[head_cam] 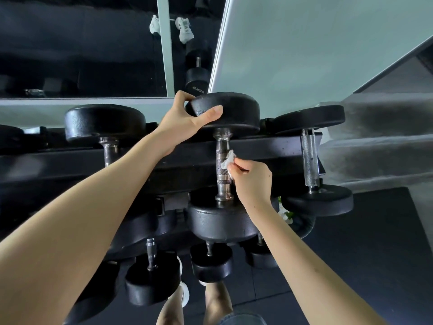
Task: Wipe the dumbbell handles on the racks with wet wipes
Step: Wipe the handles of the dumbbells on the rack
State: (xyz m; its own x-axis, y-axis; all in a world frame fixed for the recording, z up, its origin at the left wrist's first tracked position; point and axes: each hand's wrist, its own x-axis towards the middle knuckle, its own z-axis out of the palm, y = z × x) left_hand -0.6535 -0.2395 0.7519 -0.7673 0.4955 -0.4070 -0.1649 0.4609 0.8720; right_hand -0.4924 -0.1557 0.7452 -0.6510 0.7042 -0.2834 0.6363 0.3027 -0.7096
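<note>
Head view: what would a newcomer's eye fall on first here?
At centre, the right hand pinches a white wet wipe against the knurled steel handle of the middle dumbbell. Above it, the left hand grips that dumbbell's far head. More black dumbbells flank it on the dark rack.

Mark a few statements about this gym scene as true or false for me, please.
1. The left hand grips one end of a dumbbell. True.
2. The right hand holds a white wipe against the handle. True.
3. The wipe is draped over the left wrist. False: the right hand pinches it.
4. That dumbbell lies on the floor. False: it sits on the rack.
</note>
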